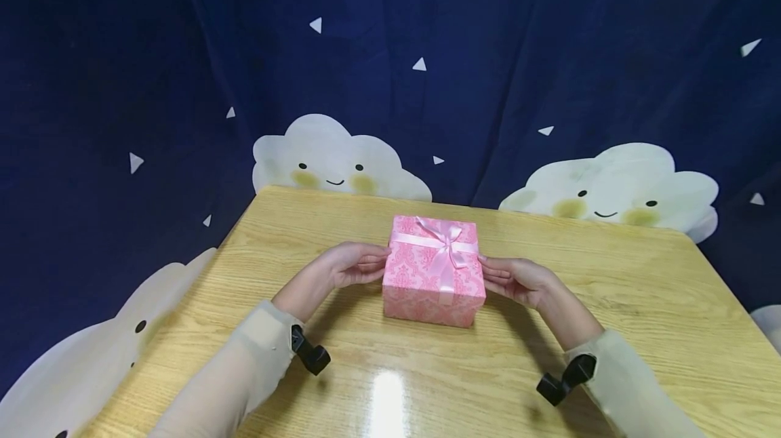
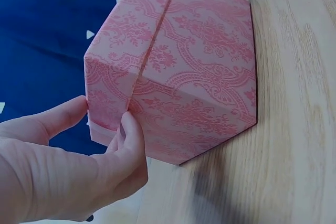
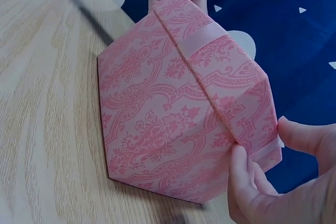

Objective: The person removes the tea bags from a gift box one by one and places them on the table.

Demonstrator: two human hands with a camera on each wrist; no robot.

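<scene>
A pink gift box [image 1: 427, 306] with a damask pattern stands on the wooden table, its lid [image 1: 409, 272] seated on top. Pale pink ribbon with a bow [image 1: 448, 245] crosses the lid. At the box's left side, my left hand [image 1: 350, 265] grips the lid, fingertips at its top and lower edges in the left wrist view. On the opposite side my right hand [image 1: 518, 279] holds the lid the same way, its fingertips [image 3: 239, 153] at the lid's lower edge. Whatever is inside the box is hidden.
The wooden table [image 1: 342, 390] extends around the box, with a bright light reflection near its front. Behind it hangs a dark blue curtain [image 1: 366, 51] with white triangles and smiling clouds. Black wrist-worn devices [image 1: 311, 351] sit on both sleeves.
</scene>
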